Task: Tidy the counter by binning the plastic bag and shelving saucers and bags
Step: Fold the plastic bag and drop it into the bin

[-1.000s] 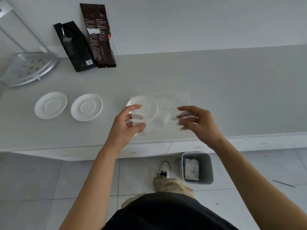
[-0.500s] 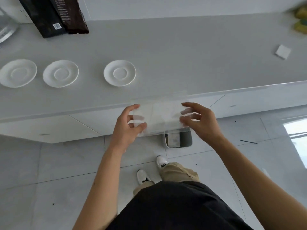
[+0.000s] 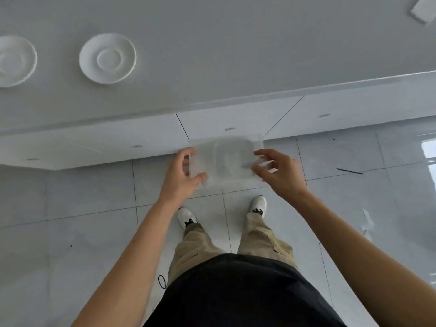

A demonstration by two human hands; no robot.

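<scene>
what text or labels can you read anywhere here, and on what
None can be read.
The plastic bag, held between the left hand and the right hand, is clear and shows no print.
The saucers on the counter are plain white.
The small white object at the counter's far right is blurred; no marking shows.

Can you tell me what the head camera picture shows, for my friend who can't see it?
Two hands, the left hand and the right hand, hold a clear plastic bag stretched flat above a bin on the floor. Behind them, two white saucers sit on the grey counter.
</scene>
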